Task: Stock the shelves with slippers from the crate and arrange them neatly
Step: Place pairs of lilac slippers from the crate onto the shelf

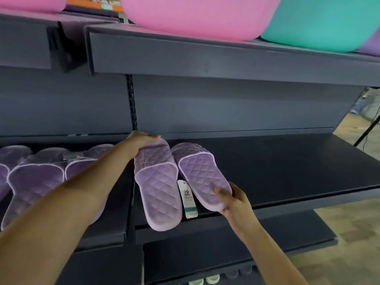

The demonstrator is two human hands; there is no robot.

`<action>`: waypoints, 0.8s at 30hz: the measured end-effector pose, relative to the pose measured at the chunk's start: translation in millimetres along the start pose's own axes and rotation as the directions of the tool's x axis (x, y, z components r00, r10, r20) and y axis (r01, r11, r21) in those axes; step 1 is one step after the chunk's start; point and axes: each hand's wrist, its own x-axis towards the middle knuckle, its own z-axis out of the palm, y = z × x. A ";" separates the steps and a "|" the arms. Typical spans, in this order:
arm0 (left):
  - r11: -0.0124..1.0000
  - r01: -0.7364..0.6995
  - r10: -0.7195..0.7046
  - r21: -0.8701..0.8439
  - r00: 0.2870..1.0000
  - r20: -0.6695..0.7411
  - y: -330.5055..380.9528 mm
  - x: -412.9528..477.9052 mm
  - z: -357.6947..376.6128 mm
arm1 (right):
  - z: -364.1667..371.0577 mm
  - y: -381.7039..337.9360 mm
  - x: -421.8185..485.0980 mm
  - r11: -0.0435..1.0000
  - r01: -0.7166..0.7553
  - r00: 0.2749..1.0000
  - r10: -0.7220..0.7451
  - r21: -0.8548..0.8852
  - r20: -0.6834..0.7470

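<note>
A: What is held by the left hand (141, 144)?

B: The far, strap end of the 1st slipper (159, 194), a lilac one, is gripped by it, with the fingers curled over the top. The heel of that slipper is seen jutting past the near edge of the dark shelf (287, 161).

A: And the right hand (234, 200)?

B: The heel of the 2nd slipper (202, 177) is grasped. The thumb is laid on the quilted insole and the fingers are tucked beneath. That slipper is set just right of the other, toe pointed far, with its heel also over the near edge.

A: Are the 2 touching?

B: They are pressed side by side near the straps. Between the heels a white tag (188, 197) is seen.

A: What else is shown?

B: In the bay to the left, a row of darker purple slippers (37, 177) is laid out, partly hidden by the left forearm. On the shelf above, a pink tub (195, 15) and a teal tub (320, 21) are stored. Lower down, a few pale items (205, 280) are glimpsed, too small to be identified.
</note>
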 end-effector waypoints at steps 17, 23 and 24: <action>0.772 -0.350 0.144 0.531 0.910 0.390 -23.8 -38.4 -15.6 | 32.7 -0.1 27.7 0.585 0.086 0.983 -0.182 -0.806 -0.027; 0.708 -0.517 0.403 0.481 0.855 0.327 -38.0 -34.4 -5.9 | 39.5 1.6 29.9 0.583 0.050 0.986 -0.159 -0.811 -0.054; 0.704 -0.518 0.394 0.486 0.854 0.341 -37.3 -31.7 -6.6 | 41.5 2.4 31.3 0.578 0.040 0.986 -0.157 -0.815 -0.063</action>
